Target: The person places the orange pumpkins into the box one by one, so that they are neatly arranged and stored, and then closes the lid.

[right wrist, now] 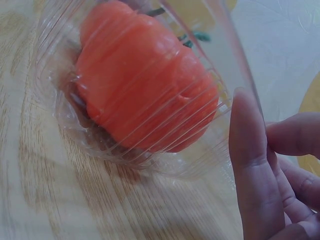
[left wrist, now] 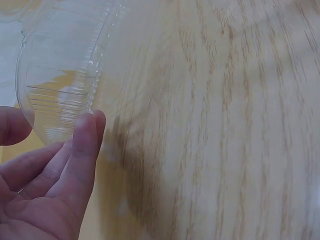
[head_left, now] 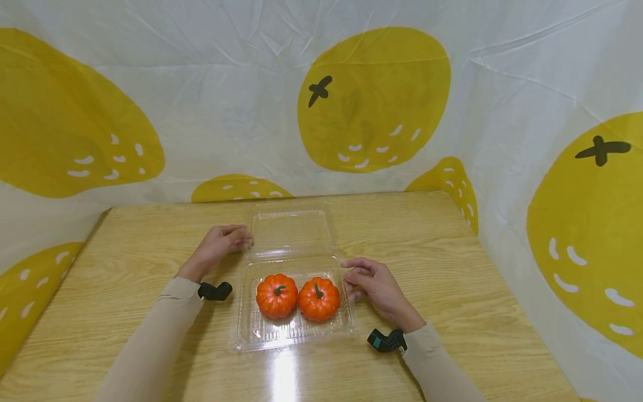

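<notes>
A clear plastic clamshell container (head_left: pixel 251 332) lies unfolded on the table, its lid (head_left: pixel 293 231) laid back on the far side. Two small orange pumpkins (head_left: pixel 276 297) with green stems sit side by side in the base. At the lid's left edge, my left hand (head_left: pixel 218 247) holds the thin plastic between thumb and fingers, as the left wrist view also shows. My right hand (head_left: pixel 377 287) pinches the base's right rim. In the right wrist view, one orange pumpkin (right wrist: pixel 145 80) shows through the ribbed plastic wall beside the fingers (right wrist: pixel 250 140).
The wooden table (head_left: pixel 427 240) extends around the container on all sides. A white cloth (head_left: pixel 226 111) printed with large yellow fruits hangs behind the table and along its sides. Small black devices (head_left: pixel 387 340) are worn on both wrists.
</notes>
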